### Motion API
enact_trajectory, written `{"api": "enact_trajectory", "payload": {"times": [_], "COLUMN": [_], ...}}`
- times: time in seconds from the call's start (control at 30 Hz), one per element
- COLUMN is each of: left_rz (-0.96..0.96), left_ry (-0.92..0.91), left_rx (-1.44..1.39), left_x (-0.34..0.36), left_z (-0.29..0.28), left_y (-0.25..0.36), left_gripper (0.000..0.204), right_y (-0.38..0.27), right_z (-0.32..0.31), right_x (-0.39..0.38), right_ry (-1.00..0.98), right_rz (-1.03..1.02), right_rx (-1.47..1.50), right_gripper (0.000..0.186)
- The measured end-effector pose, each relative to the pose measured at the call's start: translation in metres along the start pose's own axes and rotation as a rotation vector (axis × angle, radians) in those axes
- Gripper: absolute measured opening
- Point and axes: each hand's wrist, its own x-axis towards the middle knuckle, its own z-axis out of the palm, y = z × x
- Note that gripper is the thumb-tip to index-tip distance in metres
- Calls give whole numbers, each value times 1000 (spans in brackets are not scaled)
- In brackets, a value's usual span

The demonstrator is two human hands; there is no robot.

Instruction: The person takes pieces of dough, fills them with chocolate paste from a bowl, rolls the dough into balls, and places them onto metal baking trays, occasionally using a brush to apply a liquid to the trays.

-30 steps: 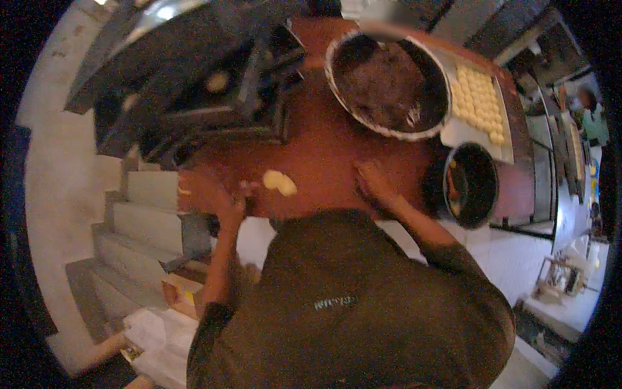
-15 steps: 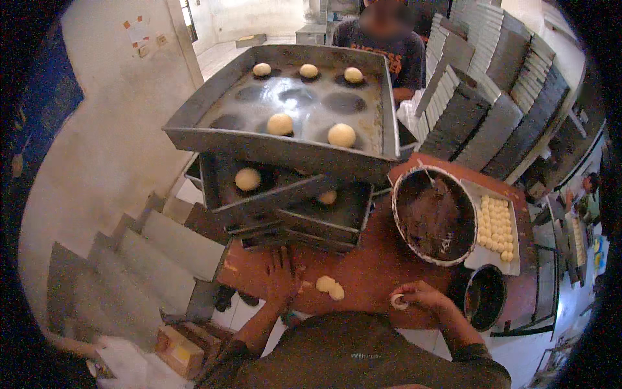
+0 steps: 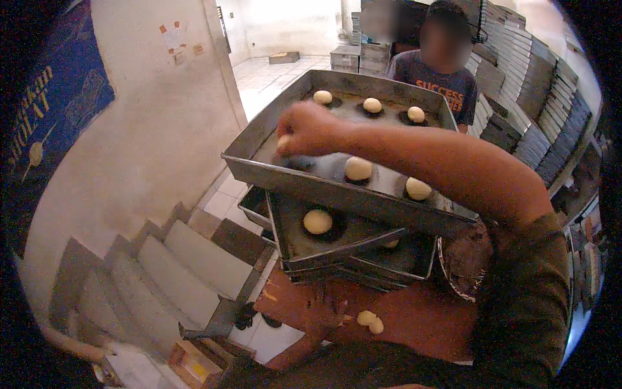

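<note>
My right hand reaches over the top metal baking tray, its fingers closed round a pale dough ball above the tray's left side. Three dough balls sit in a row at the tray's far side. Two more, one of them a larger-looking dough ball, lie nearer the front wall. Low on the reddish-brown table, my left hand rests with its fingers stretched out, rather dark and blurred. Just right of it lie small flattened dough pieces.
More trays are stacked crosswise underneath; one holds a dough ball. Partly behind my right arm is a round tub of dark brown filling. Empty metal pans lean at the left. Another person stands behind the tray.
My right hand has gone from low over the table's right side, up and leftward across the top tray, carrying the dough ball. The whole view has shifted; my left hand stays near the table.
</note>
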Motion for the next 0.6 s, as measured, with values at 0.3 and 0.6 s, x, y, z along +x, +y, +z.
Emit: {"api": "enact_trajectory", "payload": {"times": [0.3, 0.6], "left_rz": [-4, -119], "left_ry": [9, 57], "left_rx": [-37, -115], "left_x": [1, -29], "left_z": [0, -1], "left_y": [0, -22], "left_gripper": [62, 58], "right_y": [-4, -4], "right_z": [-90, -46], "right_x": [-90, -136], "right_ry": [-623, -142], "right_rz": [184, -157], "right_rx": [-50, 214], "right_gripper": [66, 36]}}
